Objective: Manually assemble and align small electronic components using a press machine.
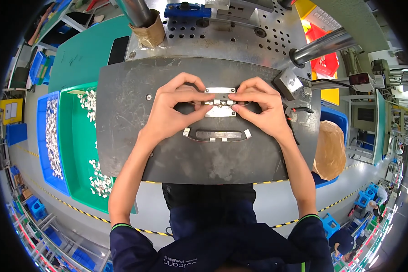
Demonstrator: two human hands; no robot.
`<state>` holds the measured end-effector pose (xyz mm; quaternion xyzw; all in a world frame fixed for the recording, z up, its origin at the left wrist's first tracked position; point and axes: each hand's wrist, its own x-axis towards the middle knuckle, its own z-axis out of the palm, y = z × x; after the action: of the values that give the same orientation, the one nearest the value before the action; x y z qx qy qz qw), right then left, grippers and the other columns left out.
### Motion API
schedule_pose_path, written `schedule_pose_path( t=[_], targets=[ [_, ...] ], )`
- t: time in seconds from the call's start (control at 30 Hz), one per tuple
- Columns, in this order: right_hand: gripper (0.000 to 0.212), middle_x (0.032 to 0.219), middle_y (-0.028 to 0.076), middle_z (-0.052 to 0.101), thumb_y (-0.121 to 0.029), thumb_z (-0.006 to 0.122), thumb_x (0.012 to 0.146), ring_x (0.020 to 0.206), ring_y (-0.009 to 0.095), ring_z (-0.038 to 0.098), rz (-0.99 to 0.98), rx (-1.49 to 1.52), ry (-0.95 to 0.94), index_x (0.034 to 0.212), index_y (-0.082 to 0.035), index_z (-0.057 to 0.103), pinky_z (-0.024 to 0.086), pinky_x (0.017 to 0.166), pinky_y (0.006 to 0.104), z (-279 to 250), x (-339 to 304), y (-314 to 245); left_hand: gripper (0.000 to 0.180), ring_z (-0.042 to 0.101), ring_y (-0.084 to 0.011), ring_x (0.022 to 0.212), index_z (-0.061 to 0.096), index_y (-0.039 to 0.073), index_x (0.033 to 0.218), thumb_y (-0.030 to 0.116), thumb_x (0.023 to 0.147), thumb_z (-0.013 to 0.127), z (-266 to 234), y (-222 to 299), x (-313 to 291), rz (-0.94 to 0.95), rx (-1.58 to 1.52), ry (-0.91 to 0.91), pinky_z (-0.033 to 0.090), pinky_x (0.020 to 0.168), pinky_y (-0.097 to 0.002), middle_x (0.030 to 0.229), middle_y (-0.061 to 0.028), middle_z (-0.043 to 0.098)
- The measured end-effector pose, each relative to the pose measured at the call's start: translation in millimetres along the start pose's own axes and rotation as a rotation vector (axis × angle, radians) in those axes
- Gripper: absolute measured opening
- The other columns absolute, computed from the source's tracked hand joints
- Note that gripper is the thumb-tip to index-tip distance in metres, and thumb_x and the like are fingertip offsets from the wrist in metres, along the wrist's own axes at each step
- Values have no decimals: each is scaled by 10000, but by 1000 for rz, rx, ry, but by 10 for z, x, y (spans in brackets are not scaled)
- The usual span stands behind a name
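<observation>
On a dark metal work plate (177, 158), a small silver fixture (221, 112) with screws at its corners lies between my hands. Small white connector pieces (218, 102) sit across its middle slot. From the left, my left hand (172, 106) pinches the near end of these pieces between thumb and fingers. My right hand (264, 105) does the same at the opposite end, fingertips against the fixture. The fingertips partly hide what is gripped. Nearer to me lies a grey metal bar (218, 134) with a thin wire and several white connectors around it.
To the left stand a green bin (77, 136) and a blue bin (43, 136) holding many small white parts. Steel columns (324, 45) rise behind the plate. A metal block (288, 84) and black cables sit at right, beside a blue bin with brown paper (329, 149).
</observation>
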<state>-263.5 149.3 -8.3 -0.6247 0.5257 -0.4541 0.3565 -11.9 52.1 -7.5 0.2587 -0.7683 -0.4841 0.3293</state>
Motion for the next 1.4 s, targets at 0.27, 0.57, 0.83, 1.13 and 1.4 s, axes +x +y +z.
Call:
schedule_pose_path(
  t=[0.27, 0.57, 0.83, 1.13, 1.4],
  targets=[
    [317, 1128, 82, 655, 51, 758, 852, 973, 174, 672, -173, -174, -31, 1141, -56, 833, 543, 854, 303, -28, 20, 25, 277, 724, -171, 829, 848, 73, 1040, -18, 779, 854, -33, 45, 51, 149, 189, 7, 593, 771, -312, 1168, -81, 693],
    [323, 1088, 62, 622, 13, 741, 858, 898, 136, 609, -87, -147, 14, 1167, -56, 807, 492, 762, 272, 80, 8, -77, 304, 731, -148, 878, 811, 52, 1130, -55, 854, 741, 53, 45, -4, -6, 69, -40, 593, 797, -305, 1238, -85, 682],
    [403, 1096, 36, 567, 41, 716, 821, 639, 88, 459, 0, -139, 67, 1208, -65, 754, 416, 612, 226, 110, 42, -99, 368, 455, -97, 627, 753, 66, 1179, -84, 850, 683, 61, 179, 42, -176, 34, -82, 417, 603, -258, 1211, -49, 642],
    [400, 1268, 100, 617, -16, 729, 789, 1115, 261, 620, -66, -168, 192, 1180, -97, 747, 454, 1026, 383, 131, 117, -167, 341, 716, -236, 997, 763, 63, 1165, -44, 845, 713, 110, 79, 56, 33, 138, 124, 555, 881, -328, 1230, -70, 668],
    [206, 1089, 91, 769, -94, 838, 844, 935, 283, 700, -139, -393, -39, 1025, -23, 773, 495, 938, 375, 48, 203, -280, 197, 722, -289, 962, 809, 19, 1039, 39, 843, 796, 69, 242, 163, -1, 184, -66, 563, 828, -361, 1096, -109, 774]
  ],
)
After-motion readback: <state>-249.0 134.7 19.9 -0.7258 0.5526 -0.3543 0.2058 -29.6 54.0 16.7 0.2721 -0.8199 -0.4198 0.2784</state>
